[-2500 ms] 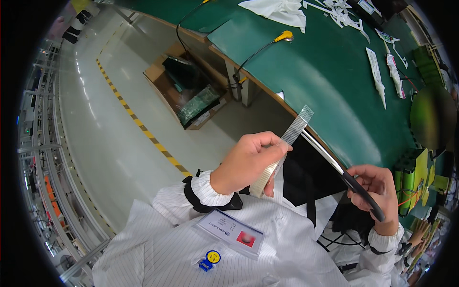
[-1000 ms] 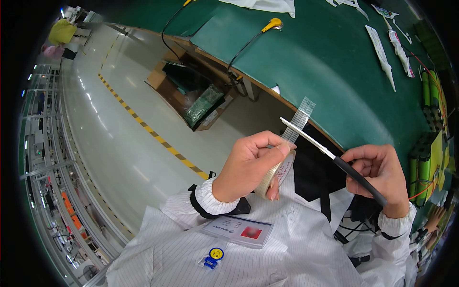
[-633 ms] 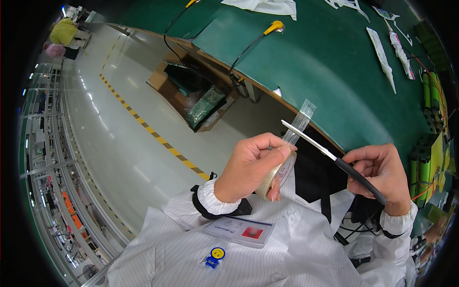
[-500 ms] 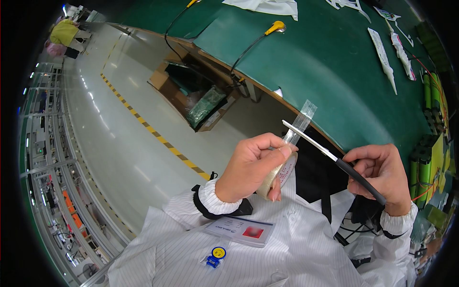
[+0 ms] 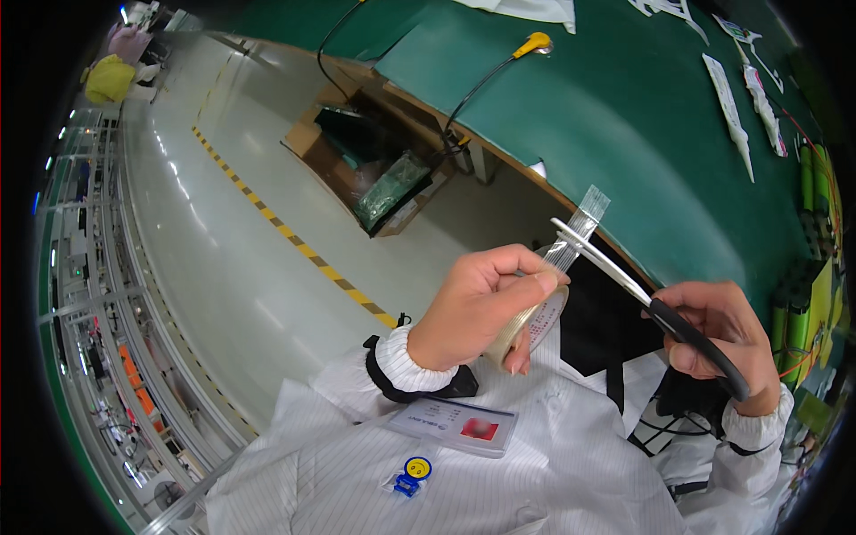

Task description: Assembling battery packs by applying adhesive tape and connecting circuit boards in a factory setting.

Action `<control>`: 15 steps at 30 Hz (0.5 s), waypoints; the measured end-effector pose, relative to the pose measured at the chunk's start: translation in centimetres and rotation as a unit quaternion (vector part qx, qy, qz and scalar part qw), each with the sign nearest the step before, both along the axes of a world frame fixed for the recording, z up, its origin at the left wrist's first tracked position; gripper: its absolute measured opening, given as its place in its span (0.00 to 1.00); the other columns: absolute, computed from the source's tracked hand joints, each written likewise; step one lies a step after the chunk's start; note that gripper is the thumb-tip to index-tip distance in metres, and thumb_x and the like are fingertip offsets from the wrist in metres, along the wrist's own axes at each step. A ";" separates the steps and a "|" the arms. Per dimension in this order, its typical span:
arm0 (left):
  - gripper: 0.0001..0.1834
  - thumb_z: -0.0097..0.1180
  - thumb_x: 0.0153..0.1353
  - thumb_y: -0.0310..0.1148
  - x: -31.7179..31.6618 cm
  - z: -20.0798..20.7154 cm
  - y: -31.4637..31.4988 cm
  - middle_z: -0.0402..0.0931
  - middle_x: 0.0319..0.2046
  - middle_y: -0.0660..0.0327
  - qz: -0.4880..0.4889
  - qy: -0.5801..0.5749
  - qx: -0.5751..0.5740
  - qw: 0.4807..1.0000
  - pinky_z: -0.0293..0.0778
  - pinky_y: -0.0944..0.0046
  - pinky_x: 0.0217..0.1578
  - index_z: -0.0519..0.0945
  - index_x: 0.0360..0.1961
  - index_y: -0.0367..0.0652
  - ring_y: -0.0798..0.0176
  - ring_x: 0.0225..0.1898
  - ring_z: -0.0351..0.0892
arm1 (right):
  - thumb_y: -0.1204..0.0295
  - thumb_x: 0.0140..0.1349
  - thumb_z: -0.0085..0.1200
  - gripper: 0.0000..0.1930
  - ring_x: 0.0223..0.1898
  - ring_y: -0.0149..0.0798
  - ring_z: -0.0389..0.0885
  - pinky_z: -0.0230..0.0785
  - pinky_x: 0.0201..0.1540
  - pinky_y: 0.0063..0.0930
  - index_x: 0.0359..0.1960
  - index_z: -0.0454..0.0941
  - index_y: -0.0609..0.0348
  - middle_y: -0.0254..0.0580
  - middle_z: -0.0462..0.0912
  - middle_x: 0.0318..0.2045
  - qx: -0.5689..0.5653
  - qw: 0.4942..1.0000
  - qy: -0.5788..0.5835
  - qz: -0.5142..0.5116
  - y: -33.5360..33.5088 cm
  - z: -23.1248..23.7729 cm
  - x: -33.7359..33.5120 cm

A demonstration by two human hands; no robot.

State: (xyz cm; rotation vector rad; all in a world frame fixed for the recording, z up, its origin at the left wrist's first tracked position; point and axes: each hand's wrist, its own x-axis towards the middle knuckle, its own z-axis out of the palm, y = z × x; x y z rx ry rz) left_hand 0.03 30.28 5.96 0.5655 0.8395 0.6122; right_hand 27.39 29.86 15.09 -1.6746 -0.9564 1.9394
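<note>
Two white tubes (image 5: 729,116) lie at the far right of the green-topped workbench (image 5: 642,134), near green cylindrical cells (image 5: 796,337), while a yellow-ended black cord (image 5: 535,43) crosses its left edge. Nearer than the bench, the left hand (image 5: 490,308) pinches a roll of filament tape (image 5: 551,314), partly hiding it, and the right hand (image 5: 736,334) holds black-handled scissors (image 5: 678,325), blades across the loose strip (image 5: 596,207). At left, an open cardboard box (image 5: 306,147) stands on grey floor (image 5: 205,276) near yellow-and-black marking (image 5: 286,237).

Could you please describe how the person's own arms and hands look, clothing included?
The left hand and right hand are bare. The white sleeves of the finely striped coat gather into ruffled cuffs. A black band wraps the left sleeve just behind its cuff; a narrower dark strip shows behind the right cuff.
</note>
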 end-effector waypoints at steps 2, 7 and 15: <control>0.11 0.49 0.72 0.30 0.1 0.1 0.1 0.78 0.23 0.55 -0.010 0.001 -0.001 1.000 0.77 0.60 0.15 0.76 0.45 0.31 0.62 0.11 0.76 | 0.82 0.48 0.68 0.28 0.28 0.24 0.74 0.66 0.31 0.17 0.52 0.72 0.74 0.39 0.78 0.29 0.001 0.999 -0.027 0.034 -0.1 -0.4 0.7; 0.12 0.50 0.71 0.30 0.3 0.3 0.1 0.76 0.17 0.59 0.006 -0.019 -0.020 1.000 0.73 0.64 0.14 0.75 0.46 0.29 0.65 0.11 0.75 | 0.83 0.49 0.68 0.27 0.27 0.24 0.73 0.66 0.31 0.16 0.52 0.73 0.73 0.39 0.78 0.29 -0.028 0.999 0.016 0.005 0.3 -0.2 -0.2; 0.11 0.49 0.72 0.31 0.1 0.3 0.1 0.77 0.23 0.57 -0.008 -0.023 -0.005 1.000 0.76 0.61 0.15 0.76 0.44 0.32 0.64 0.12 0.77 | 0.83 0.50 0.69 0.25 0.27 0.24 0.74 0.67 0.32 0.17 0.50 0.72 0.72 0.41 0.79 0.31 -0.016 1.000 -0.026 -0.003 0.4 -0.4 -1.3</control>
